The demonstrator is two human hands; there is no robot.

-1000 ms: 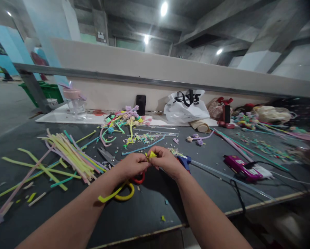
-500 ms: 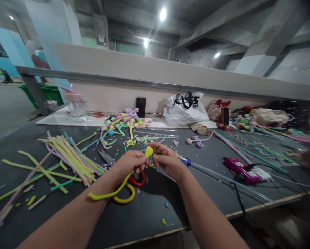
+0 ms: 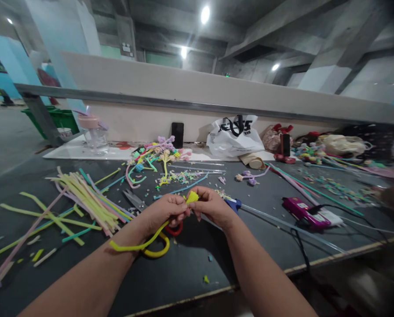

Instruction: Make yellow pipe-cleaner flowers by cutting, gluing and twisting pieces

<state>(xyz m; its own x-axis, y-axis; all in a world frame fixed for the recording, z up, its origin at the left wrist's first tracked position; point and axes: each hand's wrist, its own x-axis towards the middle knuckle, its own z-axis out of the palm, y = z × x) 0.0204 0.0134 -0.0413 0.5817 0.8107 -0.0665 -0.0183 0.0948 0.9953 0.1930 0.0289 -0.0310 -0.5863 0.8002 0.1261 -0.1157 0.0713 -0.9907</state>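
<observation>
My left hand (image 3: 169,210) is closed in a pinch on a yellow pipe cleaner (image 3: 131,247), whose loose end trails over the wrist. The bunched yellow tuft (image 3: 193,197) stands up between both hands. My right hand (image 3: 213,206) pinches this tuft between thumb and fingers, close against the left fingertips. Beneath the left hand lie scissors (image 3: 159,252) with one yellow and one red handle loop, their blades pointing away to the left. Fingers partly hide where the tuft meets the stem.
Left lies a pile of pastel pipe cleaners (image 3: 86,196). Pipe-cleaner flowers (image 3: 160,152) and scraps are at the back, near a phone (image 3: 177,134), a water jug (image 3: 94,134) and a white bag (image 3: 235,137). A blue tool (image 3: 233,205) with a clear rod and a corded magenta device (image 3: 304,213) lie right.
My right hand has closed in on the yellow tuft, its fingers lower and tighter now. The tuft tilts more to the right. The left hand keeps its pinch.
</observation>
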